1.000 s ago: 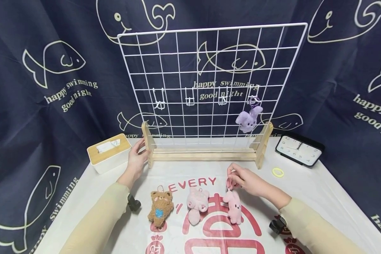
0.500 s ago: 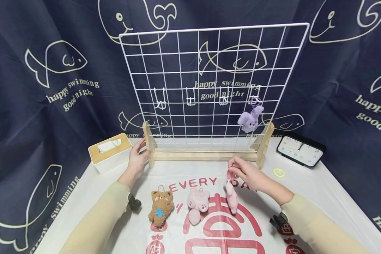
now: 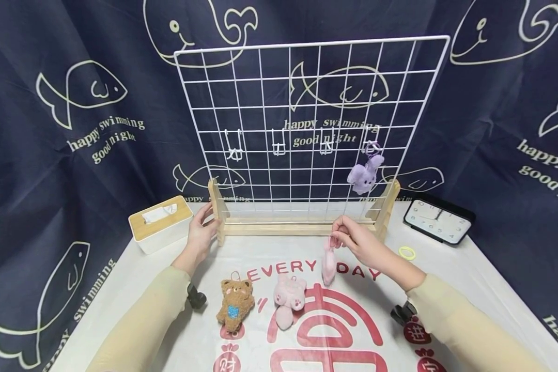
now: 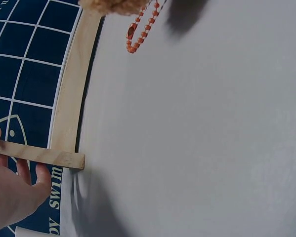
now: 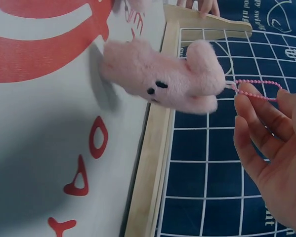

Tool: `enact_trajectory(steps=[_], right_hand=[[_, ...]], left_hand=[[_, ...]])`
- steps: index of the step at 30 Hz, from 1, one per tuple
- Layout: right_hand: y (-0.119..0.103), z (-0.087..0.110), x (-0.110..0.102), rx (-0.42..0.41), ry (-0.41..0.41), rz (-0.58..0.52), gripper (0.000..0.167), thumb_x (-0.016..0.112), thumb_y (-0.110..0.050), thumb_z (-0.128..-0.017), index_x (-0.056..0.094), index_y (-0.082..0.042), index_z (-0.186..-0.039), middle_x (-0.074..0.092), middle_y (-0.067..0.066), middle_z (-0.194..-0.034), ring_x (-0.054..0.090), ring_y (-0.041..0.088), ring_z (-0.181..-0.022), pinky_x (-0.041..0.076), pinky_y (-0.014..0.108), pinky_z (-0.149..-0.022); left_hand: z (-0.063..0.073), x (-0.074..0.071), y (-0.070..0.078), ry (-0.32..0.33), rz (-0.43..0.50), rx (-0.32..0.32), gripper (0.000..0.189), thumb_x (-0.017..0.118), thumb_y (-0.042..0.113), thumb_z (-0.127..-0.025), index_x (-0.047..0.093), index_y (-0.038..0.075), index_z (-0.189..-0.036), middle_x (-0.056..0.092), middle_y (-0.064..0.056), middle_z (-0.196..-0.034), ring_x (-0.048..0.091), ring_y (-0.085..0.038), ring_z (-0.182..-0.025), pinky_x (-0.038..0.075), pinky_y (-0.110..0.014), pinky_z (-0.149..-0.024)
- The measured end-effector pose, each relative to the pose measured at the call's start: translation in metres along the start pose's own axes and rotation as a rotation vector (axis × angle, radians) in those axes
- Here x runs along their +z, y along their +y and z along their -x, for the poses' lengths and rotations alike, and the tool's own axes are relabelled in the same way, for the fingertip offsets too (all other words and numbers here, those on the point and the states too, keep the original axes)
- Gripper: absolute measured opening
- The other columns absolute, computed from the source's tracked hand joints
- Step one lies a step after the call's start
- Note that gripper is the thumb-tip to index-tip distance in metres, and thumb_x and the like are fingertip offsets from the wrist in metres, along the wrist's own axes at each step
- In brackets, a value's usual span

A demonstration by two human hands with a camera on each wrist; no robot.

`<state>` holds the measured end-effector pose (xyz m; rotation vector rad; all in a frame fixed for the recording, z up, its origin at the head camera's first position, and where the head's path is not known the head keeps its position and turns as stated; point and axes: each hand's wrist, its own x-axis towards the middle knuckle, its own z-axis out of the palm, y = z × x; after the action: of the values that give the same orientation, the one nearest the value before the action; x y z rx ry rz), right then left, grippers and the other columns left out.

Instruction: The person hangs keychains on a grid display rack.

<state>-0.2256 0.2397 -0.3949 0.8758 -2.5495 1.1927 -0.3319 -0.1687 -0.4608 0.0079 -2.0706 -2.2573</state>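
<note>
My right hand (image 3: pixel 360 243) pinches the pink bead chain (image 5: pixel 259 89) of a pink plush bunny keychain (image 5: pixel 162 76), which dangles above the table in front of the rack. My left hand (image 3: pixel 201 233) grips the wooden side support (image 4: pixel 39 154) of the white wire grid rack (image 3: pixel 302 108), thumb on one side and fingers on the other. On the tabletop lie a brown plush bear keychain (image 3: pixel 234 305) and another pink plush keychain (image 3: pixel 289 299). A purple plush bunny keychain (image 3: pixel 363 178) hangs from the rightmost hook; the other white hooks (image 3: pixel 279 147) hold nothing.
Left of the rack stands a tissue box (image 3: pixel 161 222) with a wooden lid. To its right are a black-framed clock (image 3: pixel 439 219) and a yellow ring (image 3: pixel 406 252). A dark fish-print curtain (image 3: pixel 88 170) forms the backdrop.
My right hand has lifted the pink bunny off the tabletop and carried it slightly left and toward the rack. The left hand has stayed at the support.
</note>
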Motion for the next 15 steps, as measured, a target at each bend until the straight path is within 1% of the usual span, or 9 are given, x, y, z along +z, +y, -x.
enact_trajectory(steps=[4,8,11,15], right_hand=[[-0.005,-0.006,-0.001,0.006,0.055,0.01,0.004,0.054,0.003,-0.102,0.053,-0.001,-0.101,0.067,0.004,-0.082,0.065,0.02,-0.074,0.058,0.03,-0.066],[-0.01,-0.012,-0.003,0.021,0.125,0.04,0.003,0.056,0.001,-0.103,0.053,0.0,-0.1,0.068,0.004,-0.082,0.066,0.018,-0.073,0.057,0.025,-0.066],[-0.014,-0.017,-0.005,0.002,0.169,0.062,0.004,0.056,0.001,-0.102,0.054,0.001,-0.1,0.068,0.004,-0.081,0.066,0.018,-0.071,0.056,0.023,-0.063],[-0.017,-0.023,-0.007,-0.046,0.219,0.094,0.006,0.057,0.005,-0.101,0.054,0.001,-0.099,0.067,0.004,-0.078,0.064,0.018,-0.068,0.054,0.023,-0.061]], left_hand=[[0.001,0.0,0.0,0.005,-0.008,-0.01,0.066,0.055,-0.009,-0.098,0.038,0.011,-0.158,0.037,-0.02,-0.157,0.042,-0.043,-0.137,0.042,-0.051,-0.113],[0.002,0.0,0.001,0.004,-0.003,-0.016,0.065,0.055,-0.009,-0.098,0.038,0.012,-0.158,0.037,-0.019,-0.157,0.042,-0.042,-0.137,0.042,-0.051,-0.113],[0.001,-0.001,0.001,-0.002,0.01,-0.01,0.065,0.055,-0.009,-0.098,0.038,0.011,-0.158,0.037,-0.019,-0.157,0.042,-0.042,-0.136,0.042,-0.051,-0.113],[0.001,-0.001,0.001,-0.017,0.017,-0.005,0.066,0.054,-0.01,-0.099,0.036,0.01,-0.159,0.036,-0.02,-0.158,0.041,-0.044,-0.137,0.04,-0.051,-0.114]])
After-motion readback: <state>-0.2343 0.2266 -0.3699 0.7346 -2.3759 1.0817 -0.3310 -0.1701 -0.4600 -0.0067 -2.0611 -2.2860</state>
